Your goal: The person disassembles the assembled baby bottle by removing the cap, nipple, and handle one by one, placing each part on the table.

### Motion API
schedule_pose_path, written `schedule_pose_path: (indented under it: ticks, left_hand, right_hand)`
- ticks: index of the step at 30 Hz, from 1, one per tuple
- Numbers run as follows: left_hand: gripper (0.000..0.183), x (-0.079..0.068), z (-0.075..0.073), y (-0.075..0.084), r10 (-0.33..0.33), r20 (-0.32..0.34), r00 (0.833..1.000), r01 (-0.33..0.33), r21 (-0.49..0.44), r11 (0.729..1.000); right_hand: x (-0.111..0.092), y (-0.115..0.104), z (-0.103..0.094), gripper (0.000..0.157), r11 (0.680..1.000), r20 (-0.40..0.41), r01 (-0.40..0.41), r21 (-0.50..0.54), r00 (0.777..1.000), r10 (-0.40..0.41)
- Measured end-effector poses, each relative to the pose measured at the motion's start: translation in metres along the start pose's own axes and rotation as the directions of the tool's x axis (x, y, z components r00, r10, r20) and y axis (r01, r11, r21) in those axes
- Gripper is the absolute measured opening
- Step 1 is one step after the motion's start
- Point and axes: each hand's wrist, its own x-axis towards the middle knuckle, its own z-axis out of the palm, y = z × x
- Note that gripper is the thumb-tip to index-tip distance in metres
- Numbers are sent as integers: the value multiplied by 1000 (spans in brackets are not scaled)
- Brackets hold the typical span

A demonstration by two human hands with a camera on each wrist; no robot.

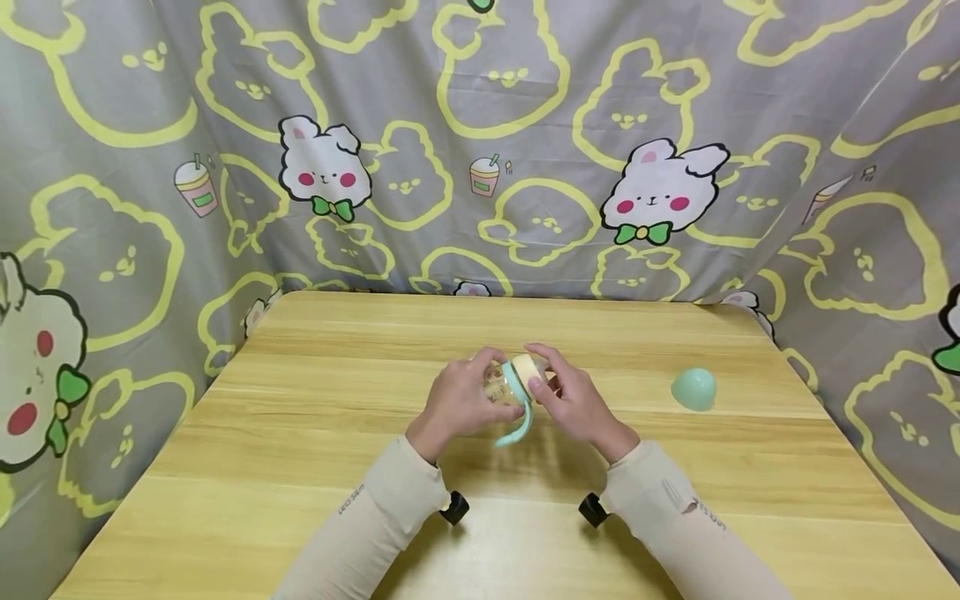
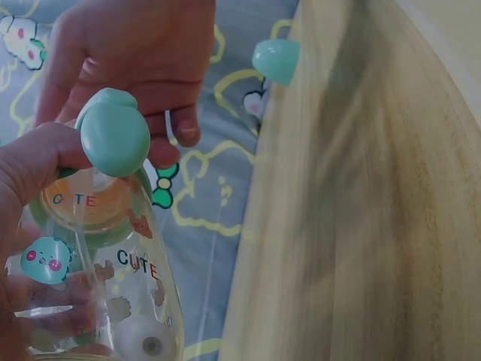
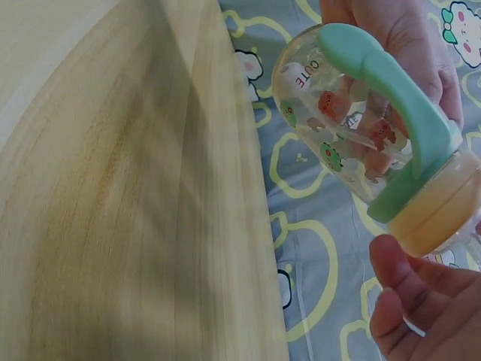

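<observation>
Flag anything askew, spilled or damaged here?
Nothing stands out. The bottle is tilted, but it's held; the green dome sits apart on the table. No spill or crack shows.

"CUTE" on the clear bottle (image 2: pixel 105 259), unclear lettering on both sleeves (image 1: pixel 386 508)

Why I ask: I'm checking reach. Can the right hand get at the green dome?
Probably yes: bare tabletop lies between the right hand and the green dome, though that hand is at the bottle.

Bright head view, dim wrist views, shadowed tabletop (image 2: pixel 323 180)
</observation>
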Motion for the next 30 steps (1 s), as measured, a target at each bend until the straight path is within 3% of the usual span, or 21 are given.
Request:
schedule_pose_path:
  ticks: [5, 20, 30]
  left_hand:
    - [64, 0, 0, 2, 7, -7, 1000, -7, -1, 1000]
    - [66, 1, 0, 2, 22, -17, 1000, -21, 8, 1000]
    - [65, 1, 0, 2, 36, -15, 999, -36, 25, 999]
  right_hand:
    - [-1, 2, 0, 43, 999, -1, -29, -16, 1000, 29]
    - [1, 2, -1, 41, 999, -34, 2, -37, 999, -3]
    - [0, 1, -3, 43, 1000, -22, 20, 15, 1000, -20]
